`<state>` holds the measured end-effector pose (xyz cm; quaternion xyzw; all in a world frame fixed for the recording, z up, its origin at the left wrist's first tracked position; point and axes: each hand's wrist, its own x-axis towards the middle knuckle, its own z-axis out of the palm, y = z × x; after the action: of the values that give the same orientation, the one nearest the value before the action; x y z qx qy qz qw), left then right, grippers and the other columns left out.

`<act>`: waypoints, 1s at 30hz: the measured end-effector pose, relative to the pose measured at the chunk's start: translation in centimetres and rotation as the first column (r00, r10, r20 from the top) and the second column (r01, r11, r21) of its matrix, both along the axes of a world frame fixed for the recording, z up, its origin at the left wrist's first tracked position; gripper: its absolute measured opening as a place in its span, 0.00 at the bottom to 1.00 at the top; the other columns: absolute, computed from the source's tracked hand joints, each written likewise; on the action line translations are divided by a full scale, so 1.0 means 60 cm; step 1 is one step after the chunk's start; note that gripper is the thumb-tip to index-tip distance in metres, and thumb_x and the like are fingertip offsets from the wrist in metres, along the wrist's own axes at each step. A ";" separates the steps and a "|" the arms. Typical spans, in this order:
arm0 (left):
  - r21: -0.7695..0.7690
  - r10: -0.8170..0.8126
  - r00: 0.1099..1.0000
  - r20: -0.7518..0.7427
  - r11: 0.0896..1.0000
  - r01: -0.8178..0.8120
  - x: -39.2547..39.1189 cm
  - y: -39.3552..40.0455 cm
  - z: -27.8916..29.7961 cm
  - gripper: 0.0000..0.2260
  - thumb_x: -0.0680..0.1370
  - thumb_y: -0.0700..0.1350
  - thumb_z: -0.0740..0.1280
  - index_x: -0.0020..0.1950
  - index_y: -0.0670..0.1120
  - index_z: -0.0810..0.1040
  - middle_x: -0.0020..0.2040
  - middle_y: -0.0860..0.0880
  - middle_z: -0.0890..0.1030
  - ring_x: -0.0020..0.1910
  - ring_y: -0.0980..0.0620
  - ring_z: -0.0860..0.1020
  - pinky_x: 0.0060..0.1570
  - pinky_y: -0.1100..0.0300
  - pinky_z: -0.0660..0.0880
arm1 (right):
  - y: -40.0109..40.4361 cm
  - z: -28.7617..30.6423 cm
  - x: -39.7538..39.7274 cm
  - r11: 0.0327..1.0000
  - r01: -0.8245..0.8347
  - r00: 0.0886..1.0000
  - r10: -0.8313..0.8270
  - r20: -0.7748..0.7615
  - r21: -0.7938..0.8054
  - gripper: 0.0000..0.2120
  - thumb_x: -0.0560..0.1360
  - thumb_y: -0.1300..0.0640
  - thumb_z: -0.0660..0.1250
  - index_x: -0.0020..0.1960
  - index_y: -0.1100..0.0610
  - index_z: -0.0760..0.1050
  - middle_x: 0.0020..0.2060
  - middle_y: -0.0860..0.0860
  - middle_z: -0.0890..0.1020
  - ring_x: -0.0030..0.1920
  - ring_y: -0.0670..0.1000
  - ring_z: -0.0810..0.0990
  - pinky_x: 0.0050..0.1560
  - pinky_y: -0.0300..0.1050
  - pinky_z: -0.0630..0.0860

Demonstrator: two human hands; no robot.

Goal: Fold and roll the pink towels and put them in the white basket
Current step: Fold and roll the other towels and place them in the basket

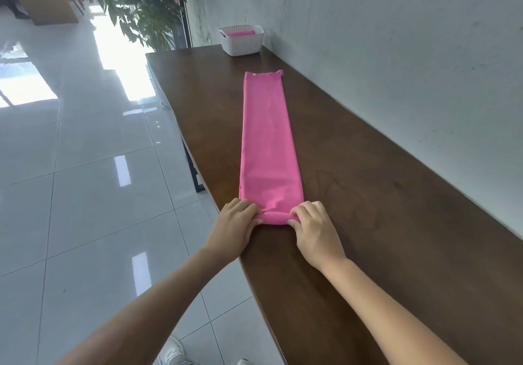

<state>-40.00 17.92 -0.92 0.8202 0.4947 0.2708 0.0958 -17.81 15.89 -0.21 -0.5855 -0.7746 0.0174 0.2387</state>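
A pink towel [267, 138], folded into a long narrow strip, lies flat on the dark wooden table [382, 223], running away from me. Its near end is curled into a small roll. My left hand [236, 224] pinches the left end of that roll and my right hand [312, 227] pinches the right end, fingers curled over the cloth. The white basket [241, 44] stands at the far end of the table by the wall, with pink towel [240, 33] showing inside it.
A grey wall [396, 53] runs along the table's right side. The table's left edge drops to a glossy tiled floor [85, 194]. A potted plant [141, 5] stands beyond the table's far corner. My white shoes [174, 353] show below.
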 end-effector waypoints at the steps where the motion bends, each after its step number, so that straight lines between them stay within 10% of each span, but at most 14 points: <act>1: -0.048 0.002 1.000 0.014 0.999 -0.001 0.000 0.005 0.005 0.10 0.83 0.51 0.62 0.50 0.47 0.79 0.48 0.52 0.80 0.47 0.49 0.75 0.51 0.53 0.74 | 0.003 0.003 -0.002 0.999 0.010 1.000 -0.011 -0.018 -0.045 0.04 0.79 0.57 0.70 0.52 0.57 0.79 0.49 0.48 0.79 0.52 0.50 0.73 0.55 0.46 0.76; 10: -0.551 0.038 0.999 -0.030 0.833 -0.048 0.000 0.045 0.065 0.07 0.83 0.47 0.64 0.45 0.49 0.78 0.43 0.53 0.79 0.44 0.52 0.75 0.40 0.60 0.67 | 0.023 0.031 -0.002 0.907 0.042 0.980 -0.118 -0.158 -0.420 0.10 0.84 0.51 0.62 0.46 0.53 0.74 0.48 0.47 0.76 0.49 0.46 0.73 0.48 0.38 0.68; 15: -0.470 0.169 0.985 -0.034 0.867 -0.165 0.017 0.041 0.062 0.03 0.80 0.45 0.68 0.46 0.49 0.77 0.47 0.52 0.78 0.49 0.49 0.75 0.48 0.56 0.70 | 0.049 0.046 0.001 0.809 0.032 0.940 -0.223 -0.257 -0.587 0.08 0.81 0.51 0.67 0.46 0.54 0.78 0.48 0.49 0.78 0.48 0.49 0.78 0.48 0.43 0.71; 19: -0.147 0.283 0.949 0.142 0.954 -0.262 0.023 -0.001 0.032 0.07 0.77 0.44 0.72 0.42 0.48 0.76 0.42 0.56 0.76 0.46 0.52 0.70 0.45 0.57 0.71 | 0.042 0.039 -0.013 0.891 0.121 0.948 -0.235 -0.215 -0.437 0.07 0.79 0.52 0.70 0.45 0.52 0.76 0.46 0.46 0.75 0.47 0.47 0.75 0.48 0.41 0.71; 24: 0.056 0.165 0.974 0.158 0.983 -0.176 0.011 -0.022 -0.009 0.07 0.82 0.48 0.65 0.47 0.47 0.80 0.47 0.55 0.79 0.48 0.51 0.71 0.50 0.56 0.73 | 0.004 0.002 -0.013 0.985 0.044 0.995 -0.058 0.081 0.165 0.11 0.81 0.52 0.65 0.43 0.56 0.79 0.40 0.48 0.79 0.43 0.51 0.73 0.45 0.49 0.75; 30: 0.000 0.041 0.992 0.116 0.999 -0.042 -0.026 -0.009 -0.029 0.10 0.80 0.53 0.67 0.58 0.51 0.81 0.56 0.57 0.78 0.58 0.52 0.73 0.60 0.55 0.70 | -0.013 -0.016 0.000 0.986 -0.017 0.991 -0.005 0.130 0.168 0.14 0.77 0.51 0.73 0.56 0.59 0.83 0.49 0.52 0.82 0.51 0.54 0.78 0.51 0.49 0.80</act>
<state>-41.57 17.36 -2.66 0.7928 0.5050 0.3204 0.1178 -17.79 15.08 -1.15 -0.5609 -0.7889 -0.0857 0.2361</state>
